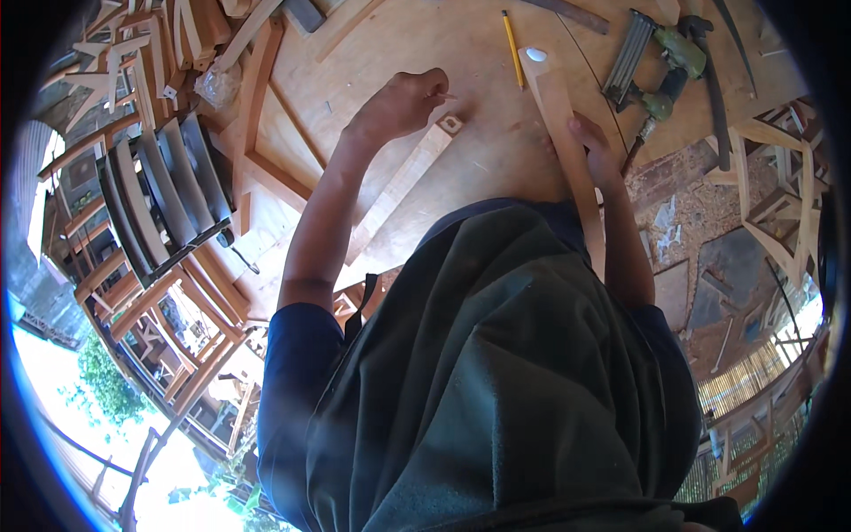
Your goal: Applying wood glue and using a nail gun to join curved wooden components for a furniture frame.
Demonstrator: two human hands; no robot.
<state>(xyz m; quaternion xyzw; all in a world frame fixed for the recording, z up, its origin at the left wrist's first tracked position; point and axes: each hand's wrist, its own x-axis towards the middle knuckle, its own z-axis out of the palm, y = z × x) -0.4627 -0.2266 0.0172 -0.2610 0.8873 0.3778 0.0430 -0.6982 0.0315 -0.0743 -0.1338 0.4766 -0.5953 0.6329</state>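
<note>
My left hand (403, 106) is closed in a pinch over the worktable, with a small thin pale sliver (448, 97) showing at its fingertips. Just below that hand lies a wooden strip (399, 188), with a dark-edged square mark or hole at its far end. My right hand (596, 152) is wrapped around the edge of a long, slightly curved wooden piece (566, 120). A white blob (536, 55), like glue, sits on the far end of this piece, and its near end runs down beside my body.
A yellow pencil (512, 49) lies on the plywood worktable (461, 44). Farther right rests a green nail gun (681, 53) beside a dark hammer-like tool (700, 27). Wooden frames (168, 310) and dark curved slats (168, 186) are stacked left; more frames (784, 177) stand right.
</note>
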